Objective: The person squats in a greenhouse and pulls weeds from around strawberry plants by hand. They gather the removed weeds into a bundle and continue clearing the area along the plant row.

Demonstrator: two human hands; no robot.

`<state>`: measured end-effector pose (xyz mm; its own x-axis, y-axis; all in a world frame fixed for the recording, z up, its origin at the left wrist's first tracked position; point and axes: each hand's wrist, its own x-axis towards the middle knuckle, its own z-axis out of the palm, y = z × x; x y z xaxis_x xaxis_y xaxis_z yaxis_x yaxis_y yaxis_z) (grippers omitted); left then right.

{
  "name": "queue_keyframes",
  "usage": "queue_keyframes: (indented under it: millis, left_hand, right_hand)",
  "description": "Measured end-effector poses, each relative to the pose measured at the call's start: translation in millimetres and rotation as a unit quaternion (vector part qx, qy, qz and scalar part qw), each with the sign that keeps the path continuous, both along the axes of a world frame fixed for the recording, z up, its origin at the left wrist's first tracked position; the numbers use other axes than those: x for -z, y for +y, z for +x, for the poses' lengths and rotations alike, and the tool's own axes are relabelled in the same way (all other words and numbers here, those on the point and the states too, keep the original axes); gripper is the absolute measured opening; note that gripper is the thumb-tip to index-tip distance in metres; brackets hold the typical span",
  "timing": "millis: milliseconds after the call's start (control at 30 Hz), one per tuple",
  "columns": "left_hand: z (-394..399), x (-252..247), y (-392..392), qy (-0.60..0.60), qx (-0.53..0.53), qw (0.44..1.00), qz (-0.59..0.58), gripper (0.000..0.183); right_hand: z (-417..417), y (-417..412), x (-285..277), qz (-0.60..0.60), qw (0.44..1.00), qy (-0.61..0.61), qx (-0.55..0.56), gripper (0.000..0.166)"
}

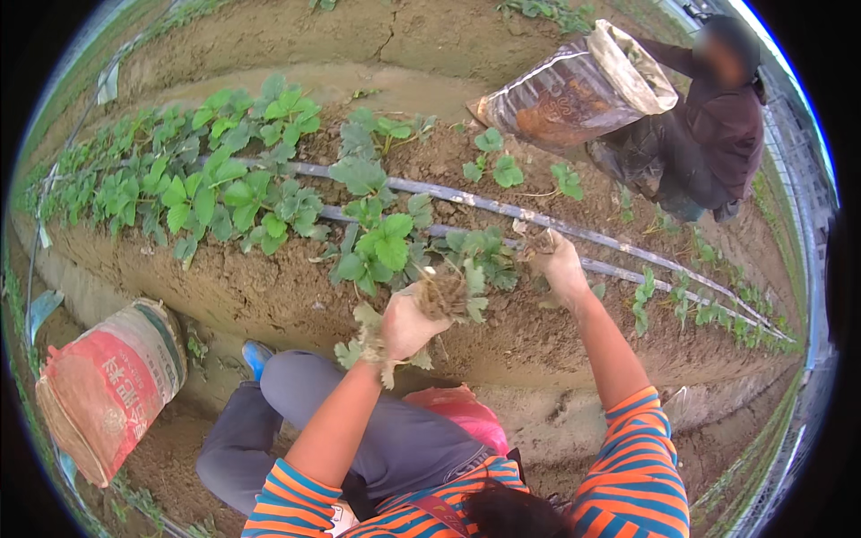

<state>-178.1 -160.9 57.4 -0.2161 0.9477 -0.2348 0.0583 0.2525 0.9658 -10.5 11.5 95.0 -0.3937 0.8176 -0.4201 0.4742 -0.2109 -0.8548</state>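
Note:
My left hand [412, 326] is closed around a bunch of pulled plant material [444, 296], with brown, fibrous stems on one side and wilted green leaves [368, 329] hanging out below. It is held just in front of a leafy strawberry plant [385, 245] on the raised soil bed. Farther right, my right hand [564, 269] pinches some withered brown leaves [536, 246] beside the drip irrigation pipes. A low strawberry plant [488, 255] grows between my two hands.
Two drip irrigation pipes [464, 198] run along the bed [269, 282]. Dense strawberry plants [202, 191] cover its left part. A red and white woven sack [111, 390] lies at lower left. Across the bed, a person [720, 128] crouches by an open sack [565, 94]. Pink plastic [471, 417] shows beneath me.

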Motion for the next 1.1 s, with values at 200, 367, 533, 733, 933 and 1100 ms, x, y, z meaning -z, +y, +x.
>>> queue_keyframes:
  millis: [200,367,533,733,933,1100]
  left_hand:
    - [32,20,74,0.362,0.164,0.917,-0.009,0.042]
    - [43,44,45,0.433,0.208,0.874,0.077,0.027]
    - [49,47,42,0.457,0.185,0.863,0.112,0.022]
    - [46,41,40,0.44,0.189,0.868,0.134,0.017]
    - [46,53,49,0.431,0.178,0.881,0.084,0.017]
    - [45,58,54,0.421,0.188,0.885,0.066,0.03]
  right_hand:
    - [42,-14,18,-0.036,0.987,0.153,0.033,0.031]
    - [59,-1,37,-0.059,0.985,0.161,0.032,0.024]
    - [9,11,57,0.085,0.987,0.071,-0.116,0.027]
    - [-12,17,65,0.285,0.851,-0.325,-0.297,0.027]
    - [-28,30,64,0.286,0.759,-0.4,-0.427,0.023]
    - [-52,40,55,0.249,0.745,-0.412,-0.461,0.024]
